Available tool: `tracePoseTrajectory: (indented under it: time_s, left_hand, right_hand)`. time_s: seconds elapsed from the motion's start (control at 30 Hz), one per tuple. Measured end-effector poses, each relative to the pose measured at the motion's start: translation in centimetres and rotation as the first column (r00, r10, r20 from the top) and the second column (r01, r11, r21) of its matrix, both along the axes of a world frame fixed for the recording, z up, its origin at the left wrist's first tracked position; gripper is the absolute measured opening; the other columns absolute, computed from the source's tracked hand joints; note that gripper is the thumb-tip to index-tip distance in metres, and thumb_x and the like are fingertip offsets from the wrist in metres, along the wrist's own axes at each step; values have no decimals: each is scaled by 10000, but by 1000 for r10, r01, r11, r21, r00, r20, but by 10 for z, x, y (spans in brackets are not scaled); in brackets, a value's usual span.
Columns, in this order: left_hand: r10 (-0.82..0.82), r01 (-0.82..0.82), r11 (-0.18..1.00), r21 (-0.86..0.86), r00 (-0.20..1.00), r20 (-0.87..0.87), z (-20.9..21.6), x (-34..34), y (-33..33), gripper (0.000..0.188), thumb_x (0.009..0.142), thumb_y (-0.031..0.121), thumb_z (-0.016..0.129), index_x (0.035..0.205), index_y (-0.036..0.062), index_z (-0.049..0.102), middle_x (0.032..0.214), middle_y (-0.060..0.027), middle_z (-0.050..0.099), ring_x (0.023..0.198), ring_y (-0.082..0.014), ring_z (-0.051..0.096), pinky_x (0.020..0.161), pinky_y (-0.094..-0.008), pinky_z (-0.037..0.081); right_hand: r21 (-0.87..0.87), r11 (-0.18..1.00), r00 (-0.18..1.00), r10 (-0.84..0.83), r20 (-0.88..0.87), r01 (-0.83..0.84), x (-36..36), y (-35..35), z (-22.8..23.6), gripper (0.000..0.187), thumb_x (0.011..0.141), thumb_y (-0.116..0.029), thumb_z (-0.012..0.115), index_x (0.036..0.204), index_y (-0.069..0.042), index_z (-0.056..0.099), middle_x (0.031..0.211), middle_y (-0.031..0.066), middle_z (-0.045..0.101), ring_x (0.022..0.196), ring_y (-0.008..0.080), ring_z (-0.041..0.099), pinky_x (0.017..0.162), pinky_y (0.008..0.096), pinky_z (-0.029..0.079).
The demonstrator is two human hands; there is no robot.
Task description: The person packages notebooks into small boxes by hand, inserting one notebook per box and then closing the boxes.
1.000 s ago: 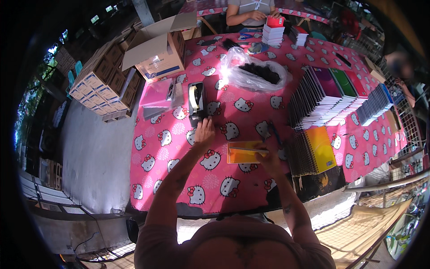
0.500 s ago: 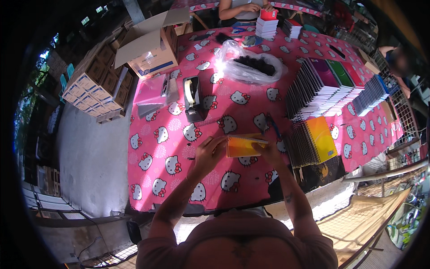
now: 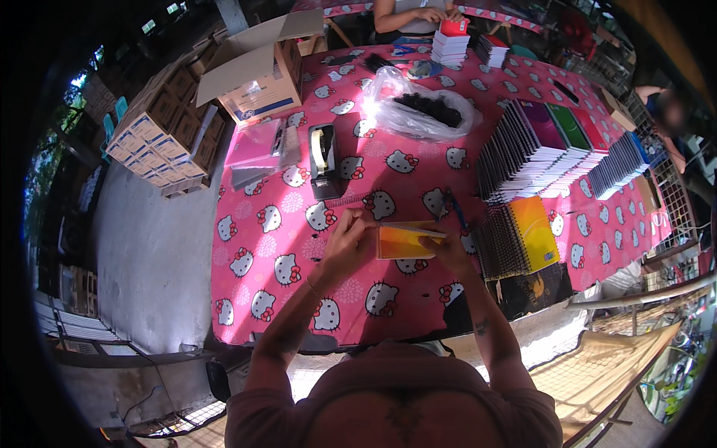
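Observation:
A small notebook (image 3: pixel 403 241) with an orange-yellow cover lies across the space between my hands, just above the table. My right hand (image 3: pixel 450 252) grips its right end, thumb on top of the cover. At the opposite end, my left hand (image 3: pixel 349 240) has its fingers bent together beside the notebook's left edge; anything small between them is hidden. A thin loose spiral coil (image 3: pixel 348 200) lies just beyond my left hand. A dark blue slender tool (image 3: pixel 457 210) rests past the notebook, and a stack of yellow spiral notebooks (image 3: pixel 534 235) sits to the right.
Tall piles of spiral notebooks (image 3: pixel 515 160) stand at the right. A black tape dispenser (image 3: pixel 323 164), plastic bag with black coils (image 3: pixel 418 112) and open carton (image 3: pixel 258 86) sit farther away. Across the pink patterned table (image 3: pixel 246 299), a co-worker's hands (image 3: pixel 441 15) handle a red notebook.
My left hand has shifted slightly away from me, its fingers lifting at the notebook's left edge. My right hand keeps its hold, and the notebook stays nearly in place.

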State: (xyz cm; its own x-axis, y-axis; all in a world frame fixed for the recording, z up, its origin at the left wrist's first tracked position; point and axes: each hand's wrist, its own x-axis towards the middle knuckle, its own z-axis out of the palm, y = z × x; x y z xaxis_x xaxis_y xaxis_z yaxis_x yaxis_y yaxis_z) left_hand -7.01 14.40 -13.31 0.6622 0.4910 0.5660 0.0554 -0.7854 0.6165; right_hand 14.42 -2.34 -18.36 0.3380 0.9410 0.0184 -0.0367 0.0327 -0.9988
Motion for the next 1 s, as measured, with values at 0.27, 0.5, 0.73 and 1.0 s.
tracePoseTrajectory:
  time_s: [0.27,0.5,0.73,1.0]
  left_hand:
    - [-147,161,986,45,963,-225,75,-6,-3,219,883,146,699,1092,90,662,937,-95,611,803,-304,665,645,-423,538]
    - [-198,205,978,-24,900,-387,103,-15,0,385,946,313,625,1262,92,617,1086,-117,620,958,-313,659,741,-448,525]
    - [361,-132,778,615,894,-266,50,-13,-65,827,901,577,587,1461,-2,401,1522,-241,379,1449,-393,321,1125,-693,158]
    - [348,-30,774,632,855,-385,65,-15,-51,894,945,670,429,1479,-41,338,1553,-260,323,1478,-411,260,1119,-712,62]
  right_hand:
    - [51,999,999,-9,-41,11,-10,-1,30,325,946,-148,684,1223,16,634,1079,52,677,996,99,607,871,258,489]
    - [-20,1000,988,9,156,-6,-24,-6,77,365,950,-225,685,1219,17,635,1038,71,687,885,88,628,720,242,526]
    - [77,988,984,-141,113,133,-47,-15,112,336,929,-168,687,1200,26,642,1031,60,688,913,87,627,789,248,520]
    - [-18,994,991,-106,88,108,-51,-15,132,357,914,-161,689,1214,28,640,1015,50,693,918,83,627,822,245,517]
